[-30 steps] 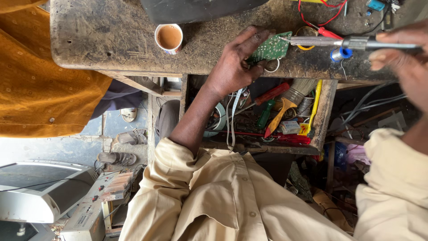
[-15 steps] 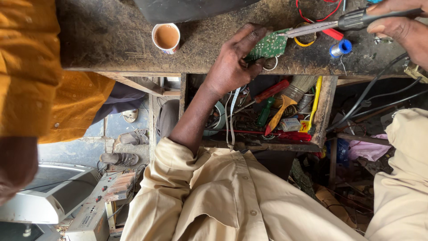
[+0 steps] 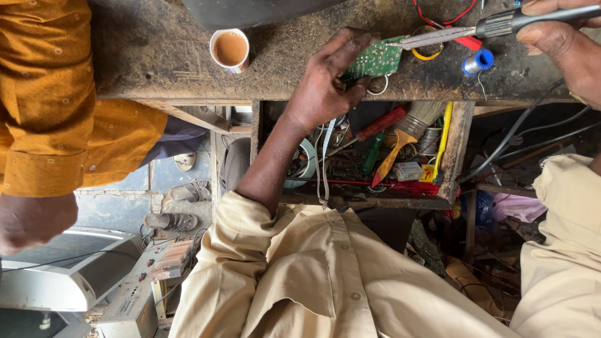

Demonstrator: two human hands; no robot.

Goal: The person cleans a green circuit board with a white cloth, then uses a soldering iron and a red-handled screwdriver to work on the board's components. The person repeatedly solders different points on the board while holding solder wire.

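Two bare hands worked at the worn, scorched counter. The left hand reached up from a beige sleeve and had its grip closed on a small green circuit board, fingers curled round the board's near edge so that it sat tilted at the front lip of the counter. The right hand, at the upper right corner, had its grip wrapped shut round the dark handle of a soldering iron, whose long metal tip pointed left and met the top edge of the board. Just beside the iron lay a small blue spool of solder wire, with red wires and a yellow loop near the tip. A paper cup of milky tea stood on the counter well apart to the left of the board. Below the counter's edge an open wooden drawer held a jumble of tools: a paintbrush with an orange handle, a red-handled screwdriver, a yellow strip and loose wire. At the left stood another person in an orange shirt, one hand hanging low, near grey equipment on the floor.
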